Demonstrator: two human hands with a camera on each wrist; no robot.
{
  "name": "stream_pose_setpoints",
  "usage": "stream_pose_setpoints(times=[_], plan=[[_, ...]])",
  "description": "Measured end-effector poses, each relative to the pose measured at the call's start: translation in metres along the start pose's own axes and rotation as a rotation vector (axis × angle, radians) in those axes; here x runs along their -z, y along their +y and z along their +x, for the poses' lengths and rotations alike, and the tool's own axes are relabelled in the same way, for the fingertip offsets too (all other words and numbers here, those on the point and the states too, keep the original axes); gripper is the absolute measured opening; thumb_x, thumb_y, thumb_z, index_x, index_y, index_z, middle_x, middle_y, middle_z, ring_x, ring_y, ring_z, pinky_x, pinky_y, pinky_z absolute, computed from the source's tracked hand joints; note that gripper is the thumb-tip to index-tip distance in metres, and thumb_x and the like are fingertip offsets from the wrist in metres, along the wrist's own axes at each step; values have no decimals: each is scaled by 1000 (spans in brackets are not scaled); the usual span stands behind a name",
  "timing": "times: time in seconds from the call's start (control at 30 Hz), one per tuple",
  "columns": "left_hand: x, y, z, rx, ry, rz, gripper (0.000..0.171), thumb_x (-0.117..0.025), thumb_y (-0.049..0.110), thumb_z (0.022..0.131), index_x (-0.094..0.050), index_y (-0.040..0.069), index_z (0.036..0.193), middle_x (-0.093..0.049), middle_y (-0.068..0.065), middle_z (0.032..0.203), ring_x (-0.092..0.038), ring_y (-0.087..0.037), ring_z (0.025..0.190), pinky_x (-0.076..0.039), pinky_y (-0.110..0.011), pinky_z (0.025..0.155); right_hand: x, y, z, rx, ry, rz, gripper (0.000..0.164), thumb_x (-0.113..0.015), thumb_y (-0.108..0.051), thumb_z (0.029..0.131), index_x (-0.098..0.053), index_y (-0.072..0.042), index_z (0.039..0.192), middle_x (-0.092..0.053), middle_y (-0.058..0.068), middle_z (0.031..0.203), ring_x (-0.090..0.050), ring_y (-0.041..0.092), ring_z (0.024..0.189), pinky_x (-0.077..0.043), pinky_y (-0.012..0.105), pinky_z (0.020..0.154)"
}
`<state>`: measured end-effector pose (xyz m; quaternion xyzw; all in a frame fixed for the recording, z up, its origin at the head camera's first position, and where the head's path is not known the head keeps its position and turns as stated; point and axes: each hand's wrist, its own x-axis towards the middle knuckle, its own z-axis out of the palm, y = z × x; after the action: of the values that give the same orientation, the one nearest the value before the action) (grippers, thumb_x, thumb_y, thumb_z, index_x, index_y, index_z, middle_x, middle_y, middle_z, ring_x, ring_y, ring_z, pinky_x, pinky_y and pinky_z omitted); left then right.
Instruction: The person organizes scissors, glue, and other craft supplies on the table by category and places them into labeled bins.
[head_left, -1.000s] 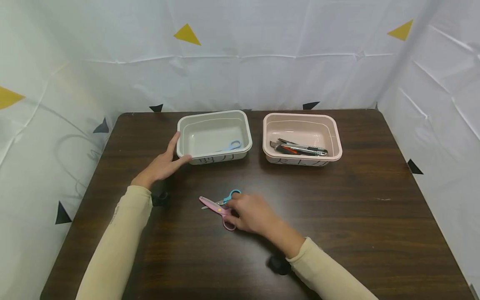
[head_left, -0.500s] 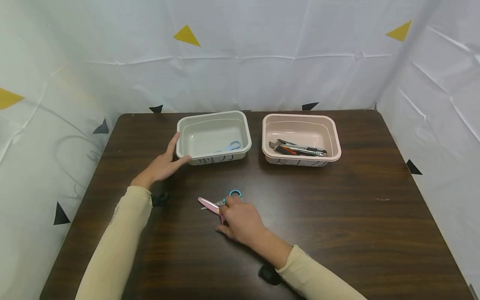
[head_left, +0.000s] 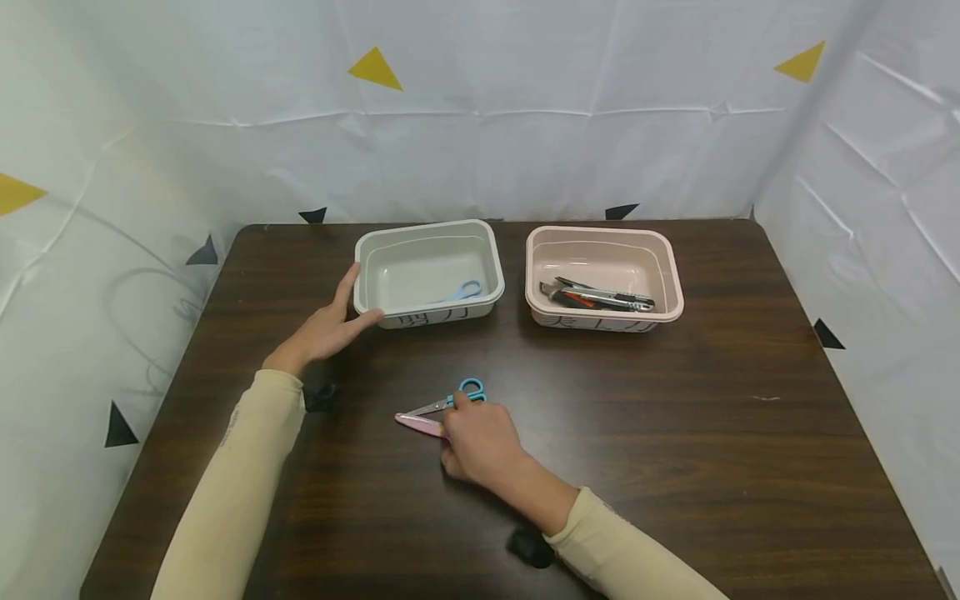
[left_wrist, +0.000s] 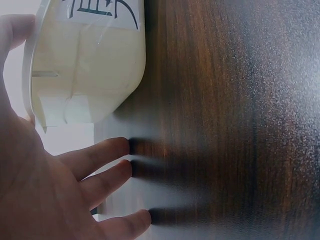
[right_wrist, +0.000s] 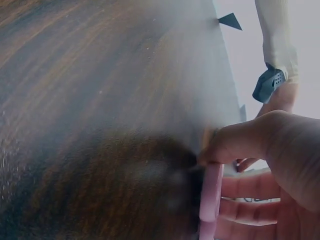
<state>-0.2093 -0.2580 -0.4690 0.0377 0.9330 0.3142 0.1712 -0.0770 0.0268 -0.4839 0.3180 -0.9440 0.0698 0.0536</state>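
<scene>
My right hand (head_left: 483,442) pinches the handle of the pink scissors (head_left: 418,424) between thumb and fingers, low over the table. In the right wrist view, part of the pink handle (right_wrist: 211,195) shows between thumb and fingers. Blue-handled scissors (head_left: 472,388) lie beside them, the two blade tips close together, and my right fingertips are near the blue handle. At the grey-green bin (head_left: 397,312), my left hand (head_left: 322,333) rests spread against the near left corner. The left wrist view shows the left fingers (left_wrist: 107,150) straight beside the bin. Light blue scissors (head_left: 467,290) lie inside it.
To the right of the grey-green bin stands a pink bin (head_left: 600,236) with several utility knives (head_left: 600,297) in it. Both carry written labels on the front. White sheeting (head_left: 525,158) walls the dark wooden table (head_left: 712,417) at the back and sides.
My right hand has closed on the pink scissors' handle. It has shifted slightly left, and the pink blade has turned flatter, its tip now near the blue-handled scissors' tip. My left hand stays still.
</scene>
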Motion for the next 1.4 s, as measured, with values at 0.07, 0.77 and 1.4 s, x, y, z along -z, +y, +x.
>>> stream_pose_setpoints(times=[0.07, 0.77, 1.4], plan=[[0, 0, 0, -2, 1, 4, 92, -43, 75, 89, 25, 51, 146, -20, -29, 156, -35, -55, 132, -31, -71, 98, 2, 0, 0, -14, -13, 18, 13, -72, -26, 64, -64, -18, 71, -58, 1, 82, -59, 19, 57, -45, 38, 42], [1, -2, 3, 2, -13, 14, 92, -42, 76, 88, 26, 52, 145, -21, -30, 156, -36, -56, 131, -31, -71, 98, 27, 36, 7, -292, 12, 972, 14, -79, -10, 80, -74, -11, 94, -64, -3, 88, -67, 15, 77, -52, 28, 66], [1, -4, 3, -2, -13, 2, 92, -43, 75, 89, 27, 52, 145, -21, -30, 155, -37, -55, 131, -32, -71, 98, 39, 58, 37, -339, 205, 1422, 21, -73, 3, 85, -69, 8, 105, -70, 23, 88, -68, 22, 67, -54, 30, 66]])
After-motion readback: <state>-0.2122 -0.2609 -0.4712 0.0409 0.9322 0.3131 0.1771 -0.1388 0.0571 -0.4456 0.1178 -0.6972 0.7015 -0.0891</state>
